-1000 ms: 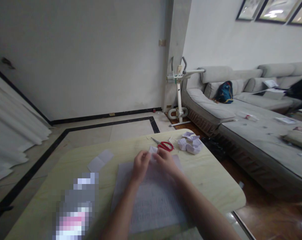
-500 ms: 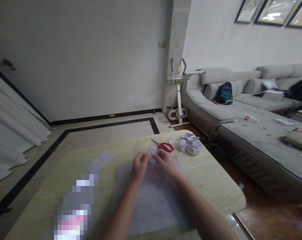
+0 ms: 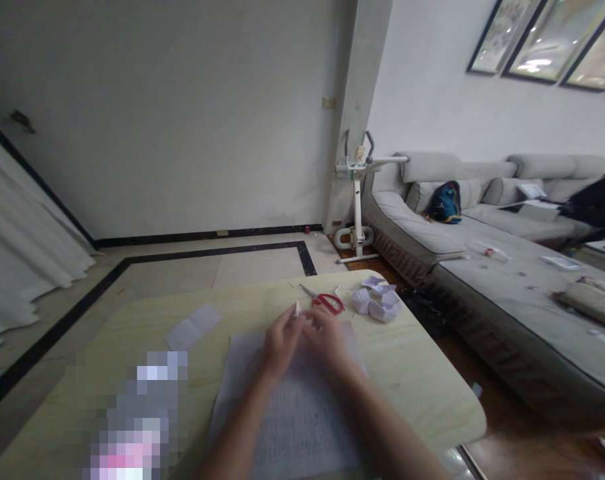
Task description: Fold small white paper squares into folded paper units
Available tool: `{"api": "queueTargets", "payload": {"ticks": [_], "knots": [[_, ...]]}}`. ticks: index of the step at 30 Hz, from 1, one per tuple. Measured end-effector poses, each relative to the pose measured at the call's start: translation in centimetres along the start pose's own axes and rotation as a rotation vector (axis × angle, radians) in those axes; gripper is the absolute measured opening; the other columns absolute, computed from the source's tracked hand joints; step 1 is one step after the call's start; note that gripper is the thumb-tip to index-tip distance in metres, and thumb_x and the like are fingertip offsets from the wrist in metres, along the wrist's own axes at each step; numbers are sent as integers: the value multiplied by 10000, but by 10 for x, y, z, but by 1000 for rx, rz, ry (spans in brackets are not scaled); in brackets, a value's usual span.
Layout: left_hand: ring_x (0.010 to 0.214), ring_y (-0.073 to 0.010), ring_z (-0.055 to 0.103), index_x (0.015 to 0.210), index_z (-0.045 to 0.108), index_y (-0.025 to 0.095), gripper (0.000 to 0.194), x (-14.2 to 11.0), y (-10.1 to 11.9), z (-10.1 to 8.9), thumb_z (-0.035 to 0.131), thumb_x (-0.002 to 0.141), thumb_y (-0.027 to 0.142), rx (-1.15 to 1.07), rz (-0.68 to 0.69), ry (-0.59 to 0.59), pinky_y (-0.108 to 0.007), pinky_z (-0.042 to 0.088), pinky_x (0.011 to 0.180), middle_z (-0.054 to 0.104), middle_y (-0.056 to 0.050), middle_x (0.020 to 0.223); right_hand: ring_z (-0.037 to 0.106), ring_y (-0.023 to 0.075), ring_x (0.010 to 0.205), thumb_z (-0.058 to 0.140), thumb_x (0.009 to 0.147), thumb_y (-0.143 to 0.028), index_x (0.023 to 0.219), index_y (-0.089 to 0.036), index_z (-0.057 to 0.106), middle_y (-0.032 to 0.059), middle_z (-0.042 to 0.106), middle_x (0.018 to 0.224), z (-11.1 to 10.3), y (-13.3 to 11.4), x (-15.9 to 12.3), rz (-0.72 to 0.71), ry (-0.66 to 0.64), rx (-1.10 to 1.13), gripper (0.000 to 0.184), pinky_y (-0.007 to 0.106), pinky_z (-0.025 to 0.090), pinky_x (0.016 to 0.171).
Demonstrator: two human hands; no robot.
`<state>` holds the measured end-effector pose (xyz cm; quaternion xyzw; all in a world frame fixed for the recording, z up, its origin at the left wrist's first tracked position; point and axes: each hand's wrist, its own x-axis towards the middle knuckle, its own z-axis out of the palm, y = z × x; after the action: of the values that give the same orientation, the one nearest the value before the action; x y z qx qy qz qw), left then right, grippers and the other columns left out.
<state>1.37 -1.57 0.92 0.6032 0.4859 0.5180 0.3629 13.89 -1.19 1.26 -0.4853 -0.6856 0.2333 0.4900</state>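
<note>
My left hand (image 3: 278, 345) and my right hand (image 3: 327, 337) meet over the far end of a large sheet of printed paper (image 3: 292, 413) on the pale wooden table (image 3: 422, 380). Both pinch a small folded white paper piece (image 3: 297, 309), whose tip pokes up between the fingers. Red-handled scissors (image 3: 327, 302) lie just beyond my right hand. A heap of small folded white papers (image 3: 377, 301) sits to the right of the scissors.
A folded white slip (image 3: 192, 327) lies on the table's left. A blurred-out object (image 3: 132, 420) stands near the front left. Beyond the table are a tiled floor, a white exercise machine (image 3: 357, 193), a grey sofa (image 3: 507, 267) with a blue bag (image 3: 445, 202), and curtains (image 3: 17, 260) at left.
The view tilted slightly, shifting everything down. My hands stayed together at the sheet's far end; the small paper's tip now stands up more narrowly between the fingers.
</note>
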Motion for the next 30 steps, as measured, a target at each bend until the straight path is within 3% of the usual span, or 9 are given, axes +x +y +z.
{"api": "queueTargets", "payload": {"ticks": [4,6,11,17,30], "knots": [[705,-182,616,796,653,147,301,2,4,-6,501,832,404,28,-43,69,-249,474,639,663,-32,706,510,149,646,590,786,-269,804,-196,675,36,584,733,-2,-7,-2,-23,-73,36,113,266,403,595],[646,-166,588,725,626,152,318,4,4,-9,478,841,408,17,-58,112,-235,460,597,628,-18,648,526,150,653,567,812,-293,830,-195,676,37,604,739,-4,-7,-1,2,-58,76,148,267,411,603],[735,-187,611,822,630,157,314,4,-1,-6,460,850,419,-69,-58,44,-254,482,652,651,-47,766,580,169,716,553,803,-271,837,-169,660,60,651,802,-6,-3,2,109,70,146,151,277,446,648],[776,-192,612,911,660,170,308,-2,1,-2,452,863,392,13,15,-57,-256,475,693,674,-58,833,591,168,692,550,762,-225,769,-169,646,48,653,757,-7,-2,6,224,38,215,111,281,463,646],[813,-194,644,964,669,200,279,-3,3,-6,438,880,333,134,110,-61,-254,470,722,703,-61,871,555,148,613,555,728,-272,727,-170,628,12,602,662,-7,0,8,346,-21,326,126,255,437,574]]}}
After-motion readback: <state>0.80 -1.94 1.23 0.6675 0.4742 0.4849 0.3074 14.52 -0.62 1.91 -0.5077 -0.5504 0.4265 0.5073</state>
